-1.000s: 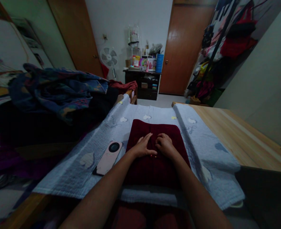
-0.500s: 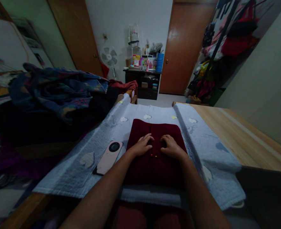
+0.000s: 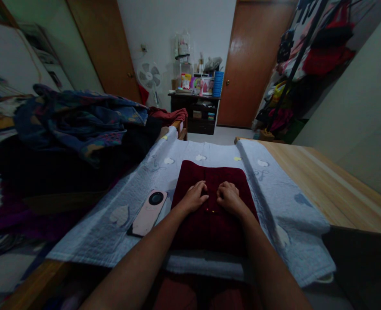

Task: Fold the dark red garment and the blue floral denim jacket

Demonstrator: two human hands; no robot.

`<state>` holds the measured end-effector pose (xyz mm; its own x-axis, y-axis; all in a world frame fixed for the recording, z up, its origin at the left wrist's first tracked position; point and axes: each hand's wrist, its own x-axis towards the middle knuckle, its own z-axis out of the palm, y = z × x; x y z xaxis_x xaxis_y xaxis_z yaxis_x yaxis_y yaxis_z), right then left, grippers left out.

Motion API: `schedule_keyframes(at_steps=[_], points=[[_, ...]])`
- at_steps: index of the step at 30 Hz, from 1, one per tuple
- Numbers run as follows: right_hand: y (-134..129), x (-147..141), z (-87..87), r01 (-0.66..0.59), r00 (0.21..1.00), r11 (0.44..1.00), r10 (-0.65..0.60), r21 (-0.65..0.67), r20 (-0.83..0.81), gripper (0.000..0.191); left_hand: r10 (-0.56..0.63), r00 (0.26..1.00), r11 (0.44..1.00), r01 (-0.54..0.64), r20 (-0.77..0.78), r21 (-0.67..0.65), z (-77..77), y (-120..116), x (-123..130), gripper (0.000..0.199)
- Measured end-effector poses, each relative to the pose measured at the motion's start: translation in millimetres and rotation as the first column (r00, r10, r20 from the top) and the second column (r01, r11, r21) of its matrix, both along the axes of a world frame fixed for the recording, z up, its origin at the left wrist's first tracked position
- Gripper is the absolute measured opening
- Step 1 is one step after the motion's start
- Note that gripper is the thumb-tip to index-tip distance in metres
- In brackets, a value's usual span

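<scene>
left hand [image 3: 196,196]: half open, fingers curled, thumb set a little apart, on folded dark red cloth [image 3: 209,234]. right hand [image 3: 230,197]: curled tighter, near the left but apart, also on cloth; anything pinched inside, not possible to tell. two small bright dots [image 3: 213,211], red and yellow, on cloth between the wrists. beneath: pale blue blanket [image 3: 274,193]. beside cloth, to the left: pink phone [image 3: 147,217].
</scene>
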<state>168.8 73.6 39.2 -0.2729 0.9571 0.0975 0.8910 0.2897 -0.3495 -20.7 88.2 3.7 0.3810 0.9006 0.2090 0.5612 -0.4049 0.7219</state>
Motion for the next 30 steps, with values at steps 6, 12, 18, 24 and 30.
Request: schedule_keyframes(at_steps=[6,12,18,24,30], points=[[-2,5,-5.5,-0.021,0.991,0.999,0.025,0.030,-0.129,0.007,0.016,1.000,1.000,-0.016,0.000,0.021,0.3,-1,2,0.013],[0,5,-4.8,-0.045,0.989,0.999,0.044,-0.002,-0.144,0.014,0.027,0.998,1.000,-0.028,-0.053,-0.015,7.4,-4,3,0.009],[2,-9,4.9,0.010,1.000,0.997,-0.008,-0.074,0.020,0.012,0.016,0.994,0.998,-0.022,-0.113,-0.054,11.6,-6,3,0.006],[6,-24,4.5,0.023,0.990,0.999,-0.019,-0.031,0.140,0.008,0.008,0.995,0.999,-0.013,-0.104,-0.045,12.7,-7,2,0.008],[10,-24,-2.4,0.035,0.996,0.999,-0.036,0.015,0.081,0.009,0.034,0.995,0.999,-0.037,-0.090,-0.026,9.4,-6,2,0.023]])
